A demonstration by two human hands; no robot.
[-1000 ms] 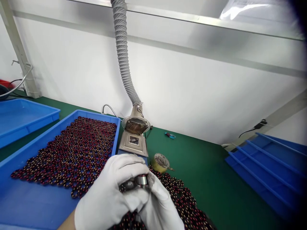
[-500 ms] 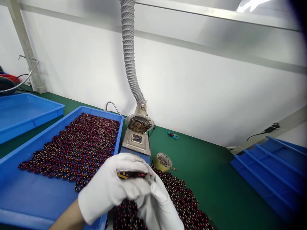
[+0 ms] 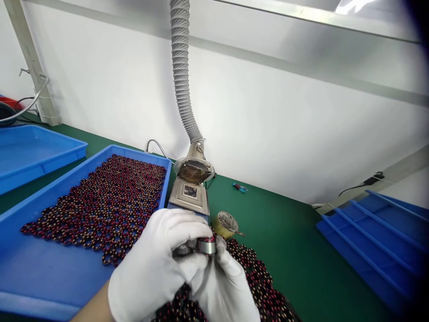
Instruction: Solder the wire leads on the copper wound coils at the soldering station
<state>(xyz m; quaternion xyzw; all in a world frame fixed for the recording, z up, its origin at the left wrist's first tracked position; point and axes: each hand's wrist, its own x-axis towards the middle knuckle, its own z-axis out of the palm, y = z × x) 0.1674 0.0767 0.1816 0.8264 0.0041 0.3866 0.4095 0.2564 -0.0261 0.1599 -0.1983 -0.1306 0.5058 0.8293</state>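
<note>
Between my gloved hands is a small ring (image 3: 208,247) with a silvery band and a red and black edge. My left hand (image 3: 150,264), in a white glove, curls its fingers over it. My right hand (image 3: 229,286), also white-gloved, pinches it from the other side with darkened fingertips. A dark, shiny thing shows inside my left hand; its kind is unclear. Under and beyond my hands lies a pile of black, red and gold rings (image 3: 258,277). A blue tray (image 3: 43,268) on the left holds rows of similar rings (image 3: 110,205).
Behind my hands stand a metal-topped device (image 3: 189,195) and a fume hood (image 3: 194,170) on a grey hose (image 3: 181,67). A yellowish pot (image 3: 225,225) with a stick sits beside them. Small snips (image 3: 240,187) lie farther back. Blue trays (image 3: 372,241) lean at right; another tray (image 3: 40,154) is far left.
The ring has turned so its silvery band now faces up toward me. A yellow and dark piece seen earlier in my left hand is hidden. The view has shifted slightly.
</note>
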